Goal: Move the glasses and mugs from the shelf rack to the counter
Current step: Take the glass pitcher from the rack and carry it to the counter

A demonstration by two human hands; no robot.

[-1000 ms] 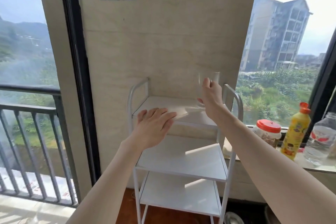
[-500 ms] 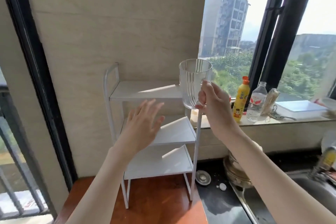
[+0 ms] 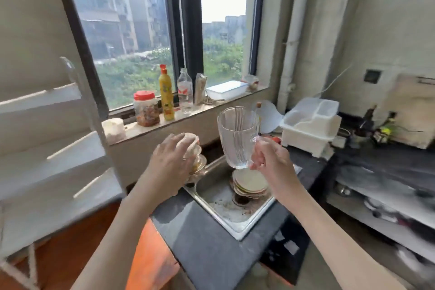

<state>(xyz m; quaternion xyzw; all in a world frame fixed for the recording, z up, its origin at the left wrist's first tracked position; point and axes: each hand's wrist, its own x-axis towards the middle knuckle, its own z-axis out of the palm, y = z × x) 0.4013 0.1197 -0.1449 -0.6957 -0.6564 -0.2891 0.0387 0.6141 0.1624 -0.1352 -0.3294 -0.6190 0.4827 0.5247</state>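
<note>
My right hand grips the handle of a clear ribbed glass mug and holds it upright in the air above the sink. My left hand hovers flat with fingers apart and holds nothing, over a pile of dishes at the sink's left rim. The white shelf rack is blurred at the far left, its shelves bare where I see them. The dark grey counter runs in front of the sink and on to the right.
Stacked plates lie in the sink. A white dish drainer stands on the counter at right. On the window sill are a red-lidded jar, a yellow bottle, a clear bottle and a white box.
My view has swung right from the rack to the sink. My right hand carried the glass mug away from the rack to over the sink; my left hand followed, still holding nothing.
</note>
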